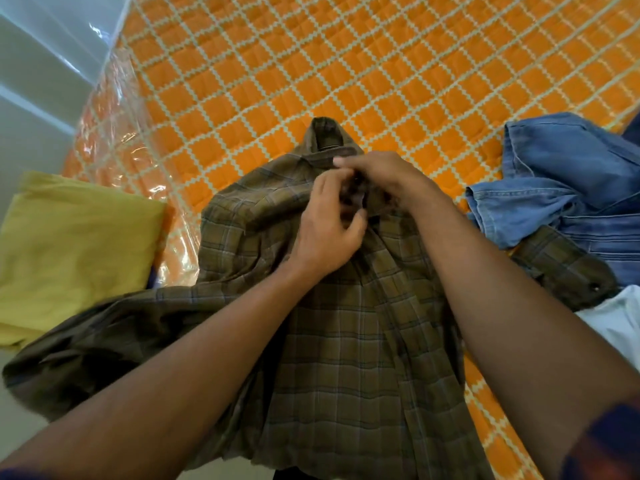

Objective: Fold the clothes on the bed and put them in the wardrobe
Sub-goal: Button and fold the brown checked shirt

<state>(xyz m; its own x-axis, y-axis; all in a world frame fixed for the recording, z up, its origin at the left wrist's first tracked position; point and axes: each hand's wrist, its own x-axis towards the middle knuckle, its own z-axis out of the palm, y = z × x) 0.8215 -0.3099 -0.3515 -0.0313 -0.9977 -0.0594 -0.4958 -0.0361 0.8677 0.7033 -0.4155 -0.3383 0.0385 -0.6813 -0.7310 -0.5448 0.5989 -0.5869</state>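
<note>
A brown plaid shirt [346, 323] lies spread on the orange checked bed [311, 71], collar pointing away from me. My left hand [327, 226] and my right hand [384, 178] meet just below the collar, both pinching the shirt's front placket with curled fingers. One sleeve trails off the bed's near left edge. The other sleeve's cuff lies at the right, over the denim.
A yellow cloth [76, 251] lies folded at the bed's left corner. Blue denim clothes [568, 181] are heaped at the right, with a white garment [620, 323] below them. Clear plastic wrap [114, 109] covers the mattress's left edge. The far half of the bed holds no clothes.
</note>
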